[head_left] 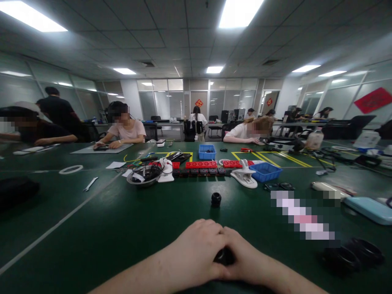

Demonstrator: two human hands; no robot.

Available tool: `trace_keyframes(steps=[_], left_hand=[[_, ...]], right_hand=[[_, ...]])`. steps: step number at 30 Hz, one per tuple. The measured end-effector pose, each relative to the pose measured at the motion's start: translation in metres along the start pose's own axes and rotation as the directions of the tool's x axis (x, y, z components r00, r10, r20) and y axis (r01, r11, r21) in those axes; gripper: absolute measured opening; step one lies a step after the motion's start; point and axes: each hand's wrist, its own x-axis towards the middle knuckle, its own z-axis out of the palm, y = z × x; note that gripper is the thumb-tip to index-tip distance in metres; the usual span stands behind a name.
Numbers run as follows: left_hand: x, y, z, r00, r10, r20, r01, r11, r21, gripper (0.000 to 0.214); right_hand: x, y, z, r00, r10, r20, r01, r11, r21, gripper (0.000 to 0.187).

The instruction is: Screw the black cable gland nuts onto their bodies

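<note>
Close in front of me on the green table (pixel 137 237), my left hand (pixel 200 243) and my right hand (pixel 240 255) meet with their fingers wrapped together. Between them a dark, rounded black part (pixel 225 256) shows through a gap; most of it is covered by the fingers, so its kind is unclear. Both hands are closed around it. Just beyond the fingertips a small black ribbed round fitting (pixel 216 199) stands upright, apart from the hands. Larger black rings (pixel 344 259) lie at the near right.
Blue bins (pixel 266 172), a bowl of cables (pixel 143 177), a row of red and black blocks (pixel 200 165) and a white clip stand (pixel 245 175) stretch across the middle. A wrench (pixel 90 183) lies left, a light blue case (pixel 369 209) right. Other people sit across the table.
</note>
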Motion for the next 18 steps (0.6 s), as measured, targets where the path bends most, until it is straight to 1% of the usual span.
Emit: trace_keyframes(steps=[2,4,6,8,9,11,14,16,18], left_hand=[[-0.002,-0.004,-0.002,0.996,0.05,0.067,-0.048,0.998,-0.029,0.037],[-0.002,-0.008,0.0,0.991,0.064,0.118,-0.06,0.998,-0.032,0.031],[-0.001,-0.012,0.005,0.99,0.064,0.127,-0.062,0.998,-0.021,0.027],[0.002,-0.012,0.01,0.992,0.036,0.122,-0.037,0.999,0.003,0.022],[0.004,-0.011,0.012,0.992,0.002,0.127,-0.005,1.0,0.024,0.02],[0.009,-0.006,0.013,0.983,-0.11,0.149,0.099,0.992,0.081,0.024],[0.016,0.004,0.013,0.946,-0.281,0.165,0.259,0.955,0.143,0.036],[0.02,0.01,0.013,0.92,-0.356,0.163,0.333,0.931,0.152,0.041],[0.022,0.013,0.016,0.901,-0.409,0.145,0.386,0.908,0.161,0.041]], right_hand=[[0.0,-0.002,-0.001,0.999,0.037,0.022,-0.037,0.999,0.0,0.052],[0.001,-0.006,-0.004,0.994,0.101,0.053,-0.1,0.995,-0.019,0.053],[0.001,-0.011,-0.007,0.985,0.158,0.067,-0.157,0.987,-0.028,0.054],[0.002,-0.014,-0.008,0.981,0.179,0.071,-0.178,0.984,-0.028,0.052],[0.002,-0.014,-0.008,0.981,0.183,0.069,-0.181,0.983,-0.029,0.05],[0.002,-0.012,-0.006,0.981,0.183,0.058,-0.182,0.983,-0.027,0.045],[0.002,-0.008,-0.003,0.986,0.163,0.035,-0.162,0.986,-0.03,0.04],[0.002,-0.005,-0.002,0.989,0.141,0.032,-0.14,0.989,-0.042,0.041],[0.002,-0.005,-0.002,0.991,0.125,0.038,-0.123,0.991,-0.062,0.043]])
